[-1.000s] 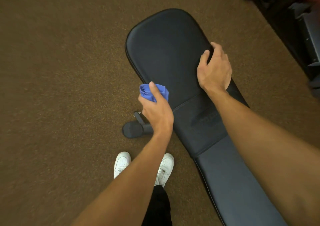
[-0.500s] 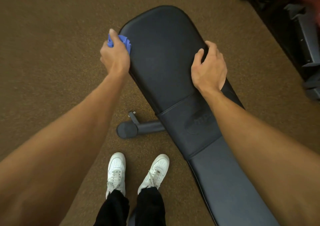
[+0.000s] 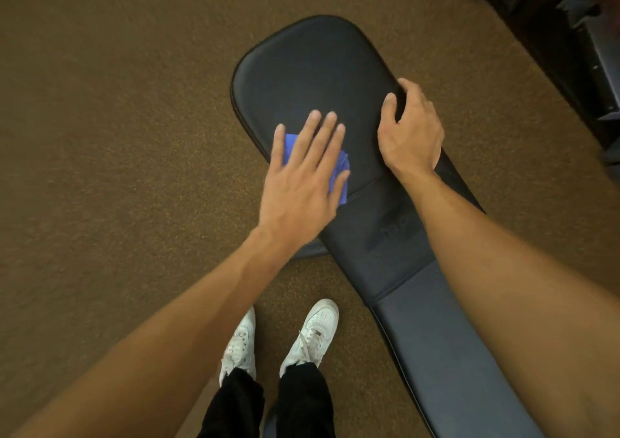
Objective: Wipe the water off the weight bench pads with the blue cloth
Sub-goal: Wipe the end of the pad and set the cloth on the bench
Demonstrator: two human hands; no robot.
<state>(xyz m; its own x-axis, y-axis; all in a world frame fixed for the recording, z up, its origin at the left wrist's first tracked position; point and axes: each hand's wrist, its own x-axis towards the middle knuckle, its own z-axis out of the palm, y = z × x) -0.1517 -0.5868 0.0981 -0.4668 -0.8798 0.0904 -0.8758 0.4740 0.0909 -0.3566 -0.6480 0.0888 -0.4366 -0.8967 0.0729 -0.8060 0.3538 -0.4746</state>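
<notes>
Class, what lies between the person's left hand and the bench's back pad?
The blue cloth, pressed flat under the left hand onto the back pad; the head view shows it.

The bench runs from the lower right up to the middle, the back pad (image 3: 318,78) at the far end and the seat pad (image 3: 446,353) nearer. On the back pad's left side lies the cloth (image 3: 341,169), with the left hand (image 3: 302,182) flat on top. The right hand (image 3: 411,135) sits across from it, hooked over the pad's right edge. Two shoes (image 3: 313,333) stand on the carpet (image 3: 117,135), left of the seat pad. A rack (image 3: 590,52) stands far right, behind the bench.
</notes>
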